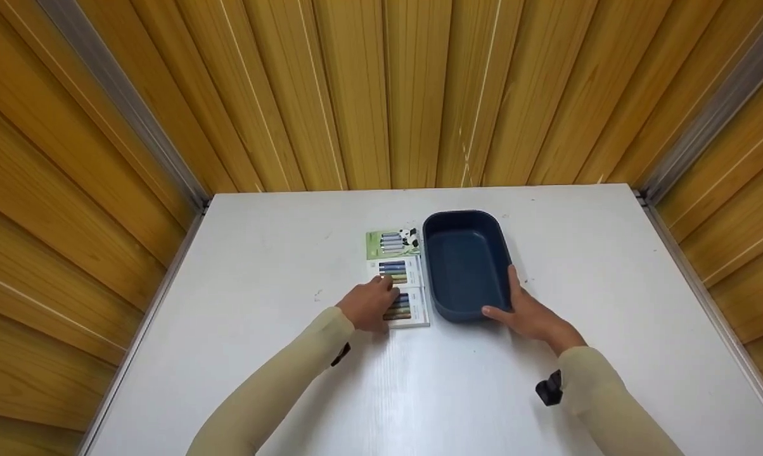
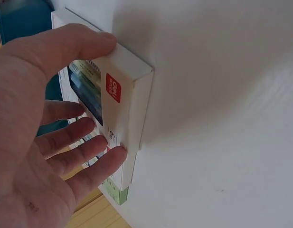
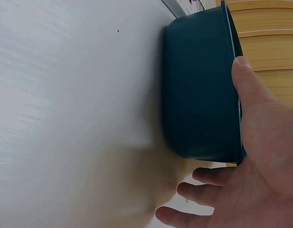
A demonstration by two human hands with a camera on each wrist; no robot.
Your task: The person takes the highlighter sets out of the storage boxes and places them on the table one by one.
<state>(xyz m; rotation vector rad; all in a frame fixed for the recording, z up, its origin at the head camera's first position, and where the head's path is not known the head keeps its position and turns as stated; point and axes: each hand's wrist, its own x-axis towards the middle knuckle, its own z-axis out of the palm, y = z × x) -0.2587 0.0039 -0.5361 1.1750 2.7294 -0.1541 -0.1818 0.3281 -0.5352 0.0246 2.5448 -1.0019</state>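
Note:
My left hand (image 1: 367, 305) spans the nearest white box (image 1: 422, 310), which has a window showing coloured crayon-like sticks. Its thumb lies at the near edge, and its bent fingers reach across to the far side, as the left wrist view shows. A red logo marks that box's corner. Just beyond lies a similar white windowed box (image 1: 413, 269), then a green pack (image 1: 372, 246) with a panda picture. To their right stands a dark blue, deep rectangular bin (image 1: 464, 266). My right hand (image 1: 533, 320) touches its near right corner, thumb at the rim, with straight fingers along the outside.
Everything lies on a white table (image 1: 280, 253). Wood-patterned panels (image 1: 413, 95) rise behind it and along both sides, with metal strips at the corners. The row of packs lies close beside the bin's left wall.

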